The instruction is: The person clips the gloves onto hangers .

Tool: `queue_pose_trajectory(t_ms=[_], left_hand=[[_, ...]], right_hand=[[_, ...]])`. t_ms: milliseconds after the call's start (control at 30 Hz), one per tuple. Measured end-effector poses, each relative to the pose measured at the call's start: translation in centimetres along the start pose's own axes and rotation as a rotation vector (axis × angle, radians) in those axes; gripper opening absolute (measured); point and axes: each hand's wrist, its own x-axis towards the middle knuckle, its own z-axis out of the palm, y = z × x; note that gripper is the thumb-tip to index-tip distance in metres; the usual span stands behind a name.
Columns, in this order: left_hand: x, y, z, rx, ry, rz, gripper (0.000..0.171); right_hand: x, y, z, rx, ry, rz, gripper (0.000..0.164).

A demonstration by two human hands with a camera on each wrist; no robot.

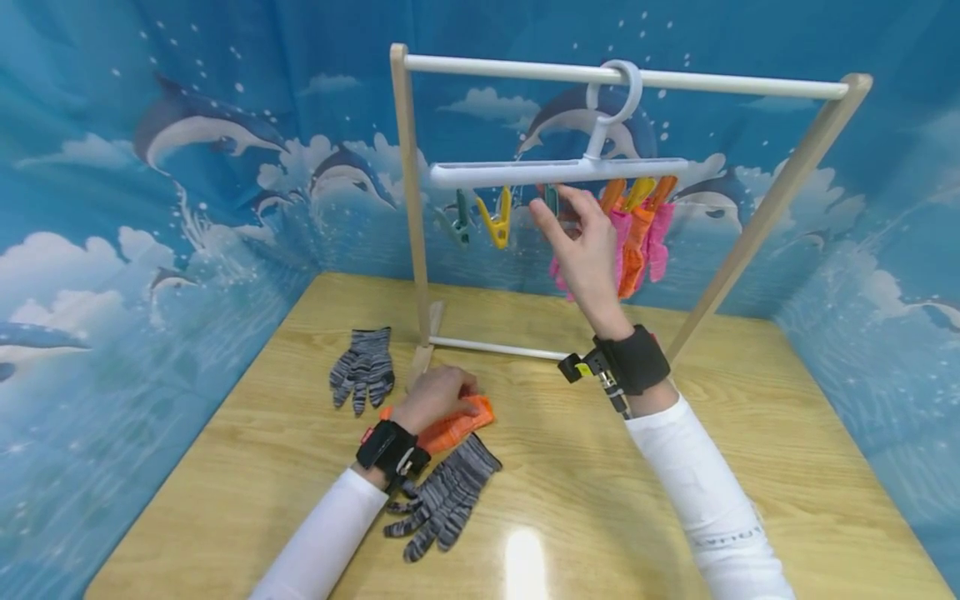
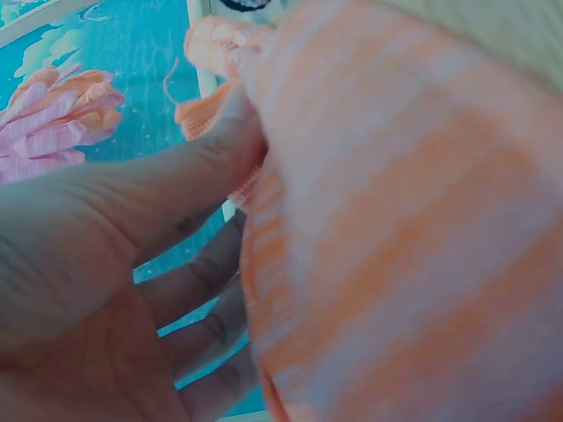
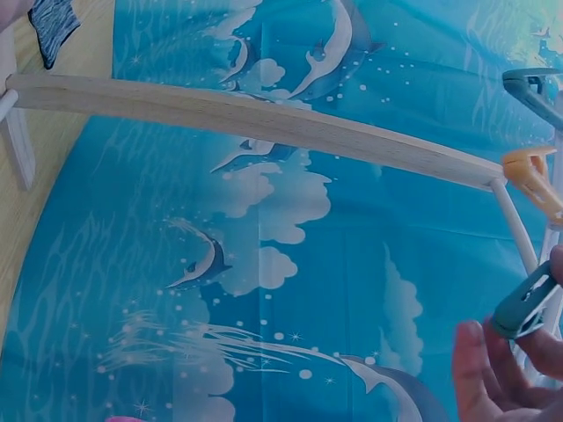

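My left hand (image 1: 438,398) pinches an orange striped knit glove (image 1: 453,429) above the table; close up, the thumb presses on the glove's fabric (image 2: 405,220) in the left wrist view. Up at the white hanger (image 1: 510,173), my right hand (image 1: 588,250) has its fingertips around a dark green clothespin (image 3: 525,303), seeming to pinch it. Left of that clip hang a yellow clothespin (image 1: 497,218) and another green clothespin (image 1: 462,218). On the hanger's right side, orange and yellow clips hold pink and orange gloves (image 1: 636,250), partly hidden by my right hand.
The hanger's hook loops over the white top bar (image 1: 510,68) of a wooden-sided rack (image 1: 411,200). A grey striped glove (image 1: 362,371) lies by the rack's left foot, and another grey glove (image 1: 446,500) lies nearer. A dolphin-print curtain (image 1: 225,167) surrounds the table (image 1: 570,517).
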Motion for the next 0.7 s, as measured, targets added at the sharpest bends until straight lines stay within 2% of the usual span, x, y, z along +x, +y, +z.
queue_pose_trajectory(t_ms=[167,300,500,700], left_hand=[[0.2,0.1,0.2,-0.001,0.040,0.009,0.016],[0.6,-0.1,0.3,0.006,0.083,0.001,0.016],[1.2,-0.4,0.5,-0.006,0.182,0.002,0.013],[1.2,-0.2,-0.5,-0.055,0.283,0.028,0.019]], right_hand=[[0.1,0.2,-0.3,-0.056,0.035,0.009,0.045],[0.0,-0.4,-0.5,-0.036,0.035,0.013,0.041],[0.0,0.0,-0.6,-0.008,0.026,-0.006,0.038],[-0.4,-1.5,-0.9,0.017,0.033,0.007,0.035]])
